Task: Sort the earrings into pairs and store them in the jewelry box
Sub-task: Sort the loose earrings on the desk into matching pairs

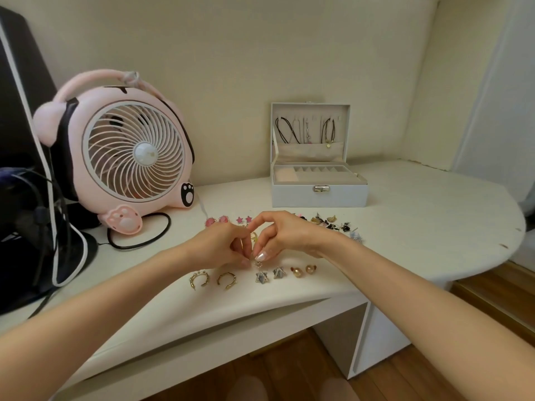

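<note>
My left hand [220, 244] and my right hand [285, 235] meet over the middle of the white desk, fingertips pinched together on a small sparkly earring [258, 263]. In front of them lie two gold hoop earrings [199, 279], two grey star earrings [262, 276] and two gold ball earrings [298, 271]. Behind the hands sit pink round earrings [210, 222], pink star earrings [239, 220], and a cluster of gold and black earrings [330, 222]. The open white jewelry box [318, 195] stands at the back, its lid holding necklaces.
A pink cat-shaped fan [127, 151] stands at the left with its black cable [139, 241] looping on the desk [419, 227]. Dark equipment fills the far left. The desk's curved edge runs along the right, with wooden floor below.
</note>
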The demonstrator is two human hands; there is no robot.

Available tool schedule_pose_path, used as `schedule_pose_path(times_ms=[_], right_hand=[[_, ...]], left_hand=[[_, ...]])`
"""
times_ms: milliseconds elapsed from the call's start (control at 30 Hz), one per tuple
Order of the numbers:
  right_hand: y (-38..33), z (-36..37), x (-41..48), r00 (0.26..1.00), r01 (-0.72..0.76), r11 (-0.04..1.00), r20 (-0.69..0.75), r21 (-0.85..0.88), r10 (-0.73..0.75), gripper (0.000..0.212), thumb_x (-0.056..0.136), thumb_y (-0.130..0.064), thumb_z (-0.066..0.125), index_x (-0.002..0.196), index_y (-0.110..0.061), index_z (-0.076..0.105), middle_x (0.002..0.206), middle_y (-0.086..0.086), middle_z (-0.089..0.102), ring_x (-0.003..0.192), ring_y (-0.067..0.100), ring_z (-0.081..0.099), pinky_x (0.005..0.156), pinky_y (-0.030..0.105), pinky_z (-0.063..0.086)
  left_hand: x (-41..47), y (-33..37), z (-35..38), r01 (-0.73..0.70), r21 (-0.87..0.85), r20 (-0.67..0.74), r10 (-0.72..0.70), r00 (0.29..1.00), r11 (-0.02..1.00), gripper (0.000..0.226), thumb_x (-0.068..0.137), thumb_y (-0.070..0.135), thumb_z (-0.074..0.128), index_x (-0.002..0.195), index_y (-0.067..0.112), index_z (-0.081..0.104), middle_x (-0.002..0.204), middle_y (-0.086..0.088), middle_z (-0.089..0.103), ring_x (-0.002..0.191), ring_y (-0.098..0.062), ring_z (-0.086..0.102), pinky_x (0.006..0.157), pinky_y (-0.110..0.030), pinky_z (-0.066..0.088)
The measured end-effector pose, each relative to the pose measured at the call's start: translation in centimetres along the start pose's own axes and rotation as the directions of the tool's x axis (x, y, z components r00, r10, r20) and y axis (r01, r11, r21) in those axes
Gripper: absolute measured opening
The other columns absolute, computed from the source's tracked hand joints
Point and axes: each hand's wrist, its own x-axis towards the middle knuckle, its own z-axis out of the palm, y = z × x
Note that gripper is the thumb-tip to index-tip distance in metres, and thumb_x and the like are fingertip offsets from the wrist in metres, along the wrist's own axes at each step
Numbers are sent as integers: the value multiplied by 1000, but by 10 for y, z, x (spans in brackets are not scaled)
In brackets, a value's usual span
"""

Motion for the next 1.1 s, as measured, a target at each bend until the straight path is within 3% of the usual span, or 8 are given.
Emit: schedule_pose_path(times_ms=[200,300,400,667,900,1033,1100], right_hand=[[4,-2,3,998,-42,997,48,58,39,52,75,16,64,118,-11,50,78,8,68,70,17,67,74,30,56],[6,-3,4,999,-50,999,22,8,49,51,76,15,63,118,-11,51,76,5,68,68,14,67,68,24,54],[6,-3,5,999,-41,998,-8,-43,41,51,76,15,64,118,-11,52,75,4,68,67,11,66,64,18,51],[9,2,7,997,34,993,-63,-110,-41,49,75,14,64,115,-12,54,77,6,68,70,14,66,64,21,54],[12,2,7,995,81,991,-51,-105,-87,47,76,13,64,116,-11,55,78,5,69,75,14,67,80,30,57],[10,1,4,996,86,991,-1,-98,-87,49,77,14,63,117,-12,51,79,7,68,73,12,66,76,22,55],[9,2,3,996,86,992,22,-93,-84,50,77,15,62,118,-11,50,80,8,68,73,13,65,75,22,55]], left_hand=[[-3,1,-6,-16,-131,43,22,999,991,15,80,17,70,74,26,60,69,4,55,62,-8,48,59,-11,38],[-3,0,-14,-31,-214,35,40,999,976,16,79,18,72,70,26,61,73,-2,58,64,-9,47,62,-21,40],[-5,0,-18,-41,-209,28,48,998,977,19,80,16,71,69,26,58,71,7,57,58,-1,45,58,-12,37],[-4,1,-12,0,-273,82,24,996,962,15,83,14,66,73,22,60,75,2,62,70,-8,51,73,-21,34],[-6,7,-11,76,-275,145,-37,989,959,14,85,16,66,74,22,59,57,16,60,61,-6,48,66,-19,33],[-6,9,-8,37,-188,109,-17,994,982,15,85,15,65,74,22,56,49,25,58,58,1,53,76,-6,28],[-5,10,-5,2,-101,75,6,997,995,16,84,17,66,75,24,56,52,29,58,64,5,56,81,-11,24]])
